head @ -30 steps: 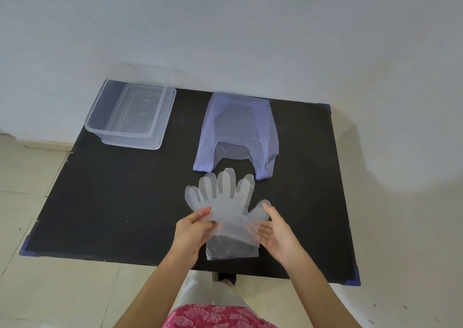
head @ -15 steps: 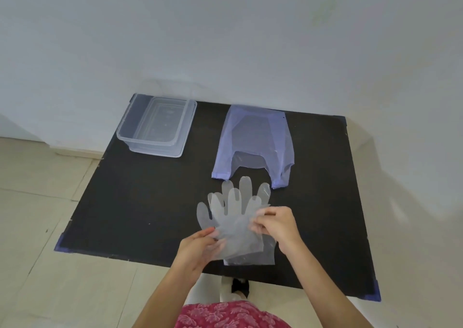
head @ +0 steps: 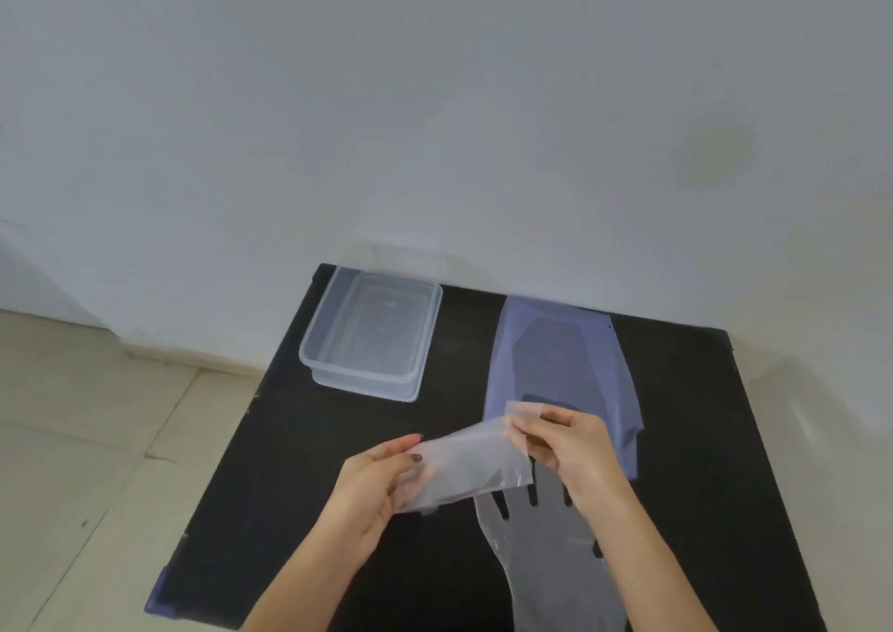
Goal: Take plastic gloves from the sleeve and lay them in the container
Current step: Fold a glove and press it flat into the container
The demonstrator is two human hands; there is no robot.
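Observation:
A clear plastic glove (head: 471, 462) is stretched in the air between my hands, above the black table (head: 309, 477). My left hand (head: 381, 481) pinches its left end and my right hand (head: 568, 448) pinches its upper right edge. A second clear glove (head: 546, 549) lies flat on the table below my right hand, fingers pointing away from me. The bluish plastic sleeve (head: 563, 356) lies flat behind my right hand. The clear rectangular container (head: 319, 336) stands at the table's far left corner, with nothing visible inside.
A white wall rises right behind the table. Beige floor tiles (head: 96, 438) lie to the left. The table's front left corner (head: 162, 597) has blue tape. A pink patterned garment showed at the bottom edge earlier.
One glove has been lifted off the other and now hangs between both hands. The view has swung up and left, so the table sits lower and more to the right.

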